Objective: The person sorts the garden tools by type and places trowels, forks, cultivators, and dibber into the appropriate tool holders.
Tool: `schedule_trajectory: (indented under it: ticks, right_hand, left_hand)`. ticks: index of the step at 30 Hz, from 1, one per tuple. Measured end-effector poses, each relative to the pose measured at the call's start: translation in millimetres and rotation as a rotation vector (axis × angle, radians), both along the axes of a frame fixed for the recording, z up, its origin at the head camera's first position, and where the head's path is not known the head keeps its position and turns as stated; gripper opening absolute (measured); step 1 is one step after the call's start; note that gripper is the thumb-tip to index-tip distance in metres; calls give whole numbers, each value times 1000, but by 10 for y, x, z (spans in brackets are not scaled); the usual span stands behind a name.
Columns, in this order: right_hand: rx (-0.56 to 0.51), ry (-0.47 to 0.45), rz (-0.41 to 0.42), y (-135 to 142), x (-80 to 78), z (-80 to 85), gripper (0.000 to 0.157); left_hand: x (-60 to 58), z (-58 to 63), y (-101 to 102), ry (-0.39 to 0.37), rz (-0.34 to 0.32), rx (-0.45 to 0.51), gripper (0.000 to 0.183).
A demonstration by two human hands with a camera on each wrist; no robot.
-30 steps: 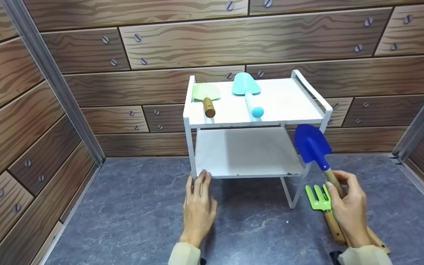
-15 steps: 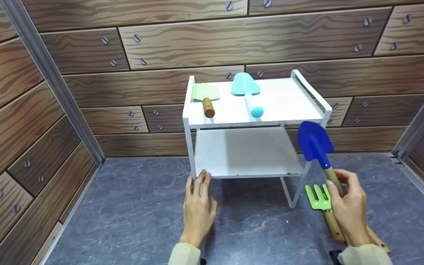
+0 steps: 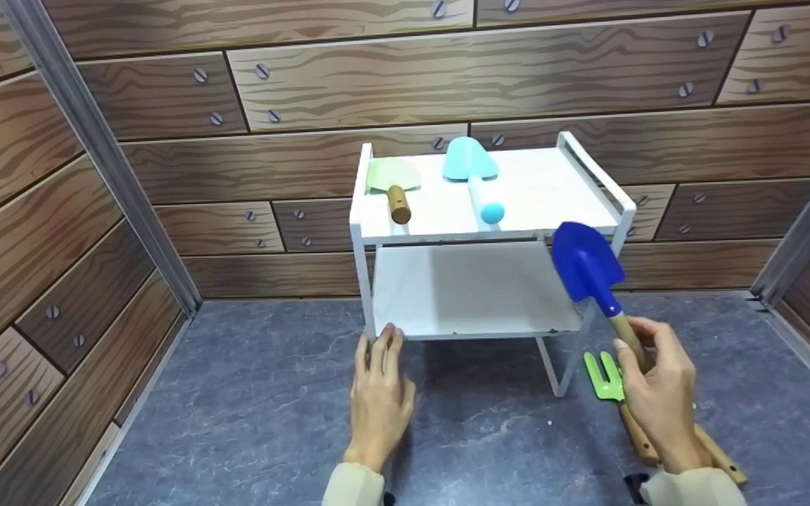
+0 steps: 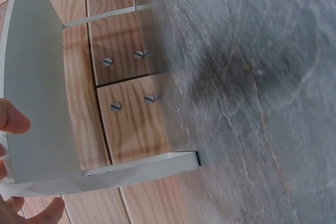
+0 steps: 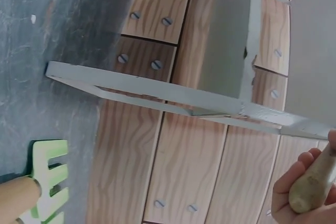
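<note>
My right hand (image 3: 661, 386) grips a blue hand trowel (image 3: 588, 263) by its wooden handle. The blade points up and away, in front of the white two-tier rack's (image 3: 475, 288) right front leg; the handle's end (image 5: 310, 195) shows in the right wrist view. With fairly straight fingers, my left hand (image 3: 380, 400) touches the rack's front left leg at the lower shelf; its thumb stands apart. On the top shelf lie a pale green scoop with a brown handle (image 3: 399, 204) and a light turquoise trowel (image 3: 472, 165).
A green hand fork (image 3: 607, 379) lies on the grey floor (image 3: 257, 414) below my right hand, which partly covers it. Another wooden handle (image 3: 721, 457) sticks out beside my right wrist. Wood-patterned walls (image 3: 391, 84) stand behind and at both sides.
My right hand has moved slightly left and up with the blue trowel, after the blade first shifted a little right. The left hand stays at the rack's leg.
</note>
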State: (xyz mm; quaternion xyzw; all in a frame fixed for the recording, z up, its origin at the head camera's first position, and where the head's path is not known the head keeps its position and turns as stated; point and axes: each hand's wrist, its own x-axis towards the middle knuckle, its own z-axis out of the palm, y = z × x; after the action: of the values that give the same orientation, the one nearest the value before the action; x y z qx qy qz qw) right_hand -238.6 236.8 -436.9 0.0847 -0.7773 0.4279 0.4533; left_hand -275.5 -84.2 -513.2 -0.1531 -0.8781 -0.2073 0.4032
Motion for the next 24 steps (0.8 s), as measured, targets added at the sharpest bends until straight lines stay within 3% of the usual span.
schedule_trajectory:
  ticks: [12,18,24]
  right_hand:
    - [29,151,-40,-61,75,161,41]
    - [-53,215,-90,-126,136,332,38]
    - [-191,361,-122,-213,155,464,31]
  left_hand:
    - [4,-6,7,2,-3,-7,65]
    - [3,-9,3,3,-4,4,66]
    - [2,-8,-2,8,-11,16,66]
